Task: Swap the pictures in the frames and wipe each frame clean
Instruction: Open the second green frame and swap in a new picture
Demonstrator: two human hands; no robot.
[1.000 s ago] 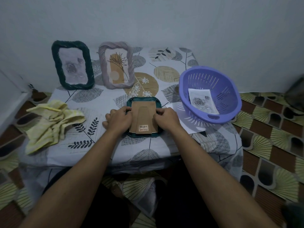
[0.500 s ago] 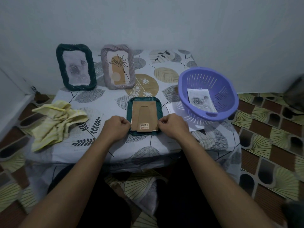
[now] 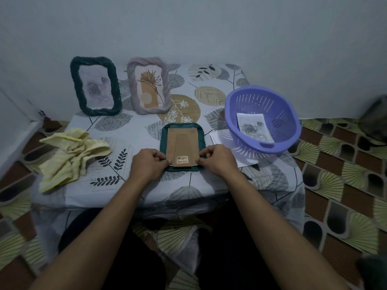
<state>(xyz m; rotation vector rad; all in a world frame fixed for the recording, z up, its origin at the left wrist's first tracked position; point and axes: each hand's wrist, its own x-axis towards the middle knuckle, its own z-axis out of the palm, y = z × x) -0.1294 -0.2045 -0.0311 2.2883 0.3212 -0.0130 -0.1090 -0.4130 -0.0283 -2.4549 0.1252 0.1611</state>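
A dark green frame (image 3: 200,130) lies face down in the middle of the low table, its brown cardboard back panel (image 3: 182,147) facing up with a barcode sticker near me. My left hand (image 3: 149,162) pinches the panel's near left corner and my right hand (image 3: 215,159) pinches its near right corner. Two frames stand against the wall: a dark green frame (image 3: 95,85) with a pale picture and a mauve frame (image 3: 149,84) with a plant drawing. A crumpled yellow cloth (image 3: 71,155) lies at the left.
A purple plastic basket (image 3: 261,119) at the right holds a rose drawing (image 3: 252,127). White paper sheets (image 3: 219,139) lie under its near side. The table's leaf-print cover (image 3: 117,130) hangs over the front edge. A patterned floor surrounds the table.
Both hands slid from the panel's sides down to its near corners and now pinch them. The view shifted slightly.
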